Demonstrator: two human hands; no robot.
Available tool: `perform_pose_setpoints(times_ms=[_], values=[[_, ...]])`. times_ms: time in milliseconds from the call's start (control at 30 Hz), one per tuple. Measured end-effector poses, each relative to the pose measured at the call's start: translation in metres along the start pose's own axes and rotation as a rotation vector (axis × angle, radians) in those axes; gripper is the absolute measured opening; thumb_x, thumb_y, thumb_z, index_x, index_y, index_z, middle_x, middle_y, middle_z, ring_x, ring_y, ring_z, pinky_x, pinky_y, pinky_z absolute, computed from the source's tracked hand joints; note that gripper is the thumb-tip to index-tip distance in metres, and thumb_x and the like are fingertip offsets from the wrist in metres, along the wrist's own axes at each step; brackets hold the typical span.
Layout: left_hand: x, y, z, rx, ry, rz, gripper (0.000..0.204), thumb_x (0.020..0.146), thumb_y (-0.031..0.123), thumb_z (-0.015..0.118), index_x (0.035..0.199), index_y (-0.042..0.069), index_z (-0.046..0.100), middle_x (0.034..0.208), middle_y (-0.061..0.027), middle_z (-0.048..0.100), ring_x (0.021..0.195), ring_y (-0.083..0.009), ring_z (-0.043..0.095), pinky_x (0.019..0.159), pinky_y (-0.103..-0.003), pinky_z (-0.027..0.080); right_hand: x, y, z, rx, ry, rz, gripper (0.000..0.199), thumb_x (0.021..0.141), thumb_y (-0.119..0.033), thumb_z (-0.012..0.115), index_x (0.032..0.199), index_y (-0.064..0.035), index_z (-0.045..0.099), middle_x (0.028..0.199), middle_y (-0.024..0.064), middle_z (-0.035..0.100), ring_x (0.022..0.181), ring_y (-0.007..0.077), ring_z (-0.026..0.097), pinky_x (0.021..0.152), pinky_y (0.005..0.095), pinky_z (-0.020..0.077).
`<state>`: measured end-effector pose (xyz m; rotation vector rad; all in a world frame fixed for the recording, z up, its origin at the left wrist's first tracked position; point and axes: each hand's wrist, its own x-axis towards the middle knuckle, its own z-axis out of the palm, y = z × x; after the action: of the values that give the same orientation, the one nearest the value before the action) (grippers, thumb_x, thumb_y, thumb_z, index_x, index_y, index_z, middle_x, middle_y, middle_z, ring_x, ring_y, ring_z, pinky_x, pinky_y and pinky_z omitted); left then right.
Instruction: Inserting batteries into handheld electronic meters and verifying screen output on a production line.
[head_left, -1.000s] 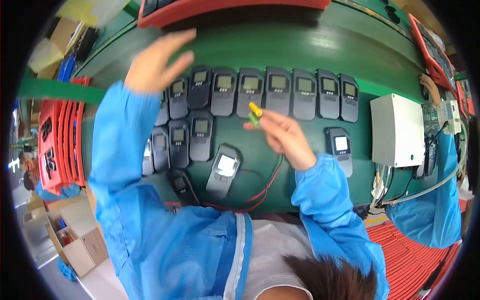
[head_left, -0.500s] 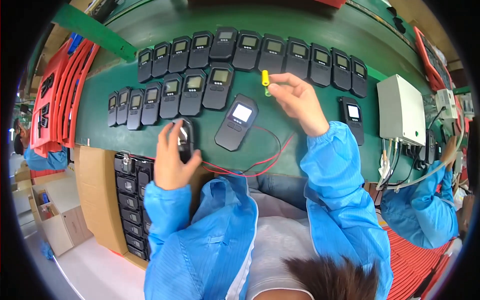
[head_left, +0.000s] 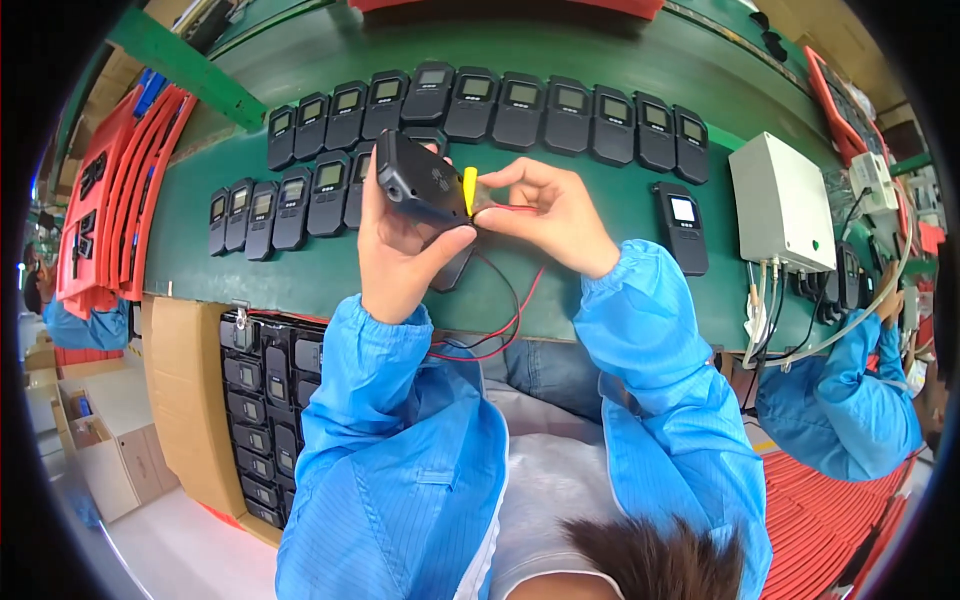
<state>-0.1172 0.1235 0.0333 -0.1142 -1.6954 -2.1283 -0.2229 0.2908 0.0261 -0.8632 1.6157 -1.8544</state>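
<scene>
My left hand (head_left: 398,265) holds a black handheld device (head_left: 432,182) tilted above the bench, its back and one end turned up. My right hand (head_left: 555,218) pinches a slim yellow plastic piece (head_left: 469,188) against the device's right-hand end. Whether that piece enters the device is unclear. A red wire (head_left: 517,208) shows at the right fingers. Red and black leads (head_left: 520,318) loop down by the bench's front edge. Another black device (head_left: 455,272) lies on the bench, mostly hidden by the left hand and the held device.
Two rows of similar devices (head_left: 521,108) lie behind my hands. One with a lit screen (head_left: 685,240) lies to the right, near a white box (head_left: 786,205) with cables. An open carton (head_left: 190,400) of devices stands front left. Red trays (head_left: 120,200) stand left; a co-worker's blue sleeve (head_left: 850,410) shows right.
My left hand has raised the black device from near the front edge and brought it to the middle. My right hand has moved left and down, bringing the yellow piece against it.
</scene>
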Motion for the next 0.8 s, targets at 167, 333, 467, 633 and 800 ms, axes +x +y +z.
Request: perform_pose_setpoints(times_ms=[167,333,467,633,800], values=[[0.003,-0.007,-0.014,0.02,-0.098,-0.027,0.094,0.069,-0.008,0.078,0.145,0.008,0.025,0.144,-0.0162,0.039,0.13,-0.0294,0.045,0.101,-0.042,0.047,-0.001,0.0,-0.003,0.038,-0.083,0.027,0.023,0.082,-0.007,0.075,0.102,0.0,0.064,0.066,-0.0042,0.059,0.061,-0.0008,0.05,0.057,0.0172,0.0371],[0.001,-0.012,-0.014,0.145,-0.097,0.053,0.098,0.067,-0.002,0.082,0.146,0.005,0.025,0.143,-0.017,0.041,0.125,-0.0293,0.05,0.099,-0.041,0.049,-0.001,0.001,-0.009,0.017,-0.153,0.079,0.028,0.084,-0.004,0.072,0.11,0.0012,0.065,0.079,0.0011,0.065,0.07,0.003,0.055,0.062,0.0183,0.0432],[0.025,-0.007,-0.005,-0.054,-0.062,0.036,0.099,0.069,0.003,0.083,0.147,0.005,0.023,0.136,-0.0158,0.048,0.118,-0.027,0.056,0.096,-0.038,0.051,0.001,0.006,-0.003,0.091,-0.078,-0.036,0.031,0.086,-0.007,0.071,0.115,0.0002,0.065,0.086,0.0053,0.068,0.078,0.0065,0.06,0.069,0.02,0.0484],[0.04,-0.006,-0.005,-0.233,-0.072,-0.281,0.098,0.071,0.005,0.081,0.149,0.007,0.021,0.129,-0.013,0.053,0.11,-0.023,0.059,0.094,-0.036,0.051,-0.007,-0.01,-0.007,-0.141,-0.015,-0.086,0.03,0.088,-0.013,0.068,0.117,-0.0026,0.066,0.093,0.0069,0.068,0.085,0.0113,0.061,0.076,0.0254,0.0503],[0.019,0.014,0.006,-0.01,0.044,-0.093,0.095,0.072,0.009,0.082,0.147,0.007,0.024,0.122,-0.0092,0.056,0.106,-0.0199,0.059,0.092,-0.033,0.05,-0.057,-0.024,-0.052,-0.972,0.565,-0.281,0.037,0.085,-0.019,0.07,0.118,-0.0039,0.064,0.103,0.0129,0.065,0.089,0.0253,0.063,0.082,0.034,0.049]])
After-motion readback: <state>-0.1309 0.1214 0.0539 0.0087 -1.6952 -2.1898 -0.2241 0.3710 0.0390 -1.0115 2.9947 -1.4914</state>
